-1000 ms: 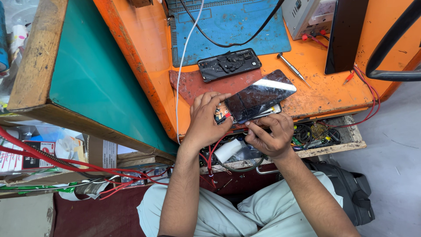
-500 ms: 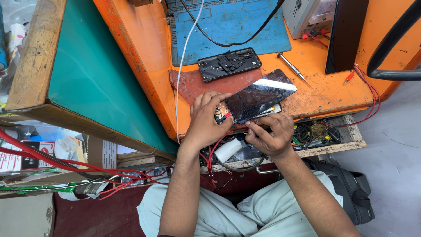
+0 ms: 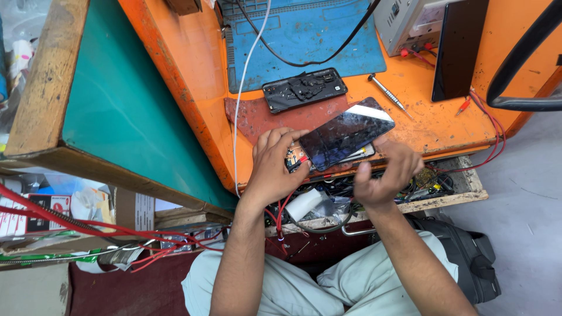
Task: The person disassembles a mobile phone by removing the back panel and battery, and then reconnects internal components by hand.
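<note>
Black glass, the phone's screen panel [image 3: 345,133], tilts up off the opened phone body [image 3: 328,158] at the near edge of the orange bench [image 3: 193,93]. My left hand [image 3: 275,164] grips the phone's left end. My right hand [image 3: 383,172] has shifted right since a moment ago, fingers curled at the panel's right edge, lifting it further. Beyond the phone lie a black back cover [image 3: 304,89] and screwdriver [image 3: 386,93].

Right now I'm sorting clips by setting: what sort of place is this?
Most likely a small phone-repair bench. The hands, left hand and right hand, hold an opened phone with its screen lifted; a stripped phone body lies by a blue work mat, with a screwdriver nearby.
</note>
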